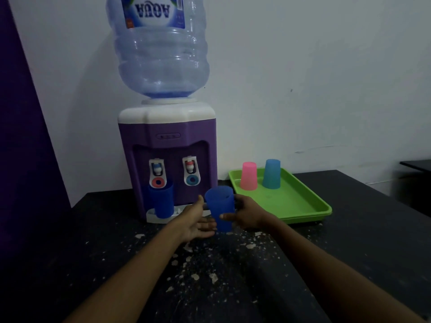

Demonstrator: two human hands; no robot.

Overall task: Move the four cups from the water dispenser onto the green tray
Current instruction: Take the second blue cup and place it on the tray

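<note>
While the right hand (247,215) grips the blue cup (220,207) and the left hand (198,221) hangs slack, swinging toward two o'clock could topple the pink cup (248,176).

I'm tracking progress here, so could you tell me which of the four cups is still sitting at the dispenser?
The dark blue cup under the dispenser's left tap. The other dark blue cup is in the right hand; the pink and light blue ones stand upside down on the tray.

Dark blue cup (220,207) upright, held before the dispenser (168,145); second blue cup (162,201) under its left tap. Pink cup (248,176) and light blue cup (271,174) inverted on the green tray (303,206)
</note>
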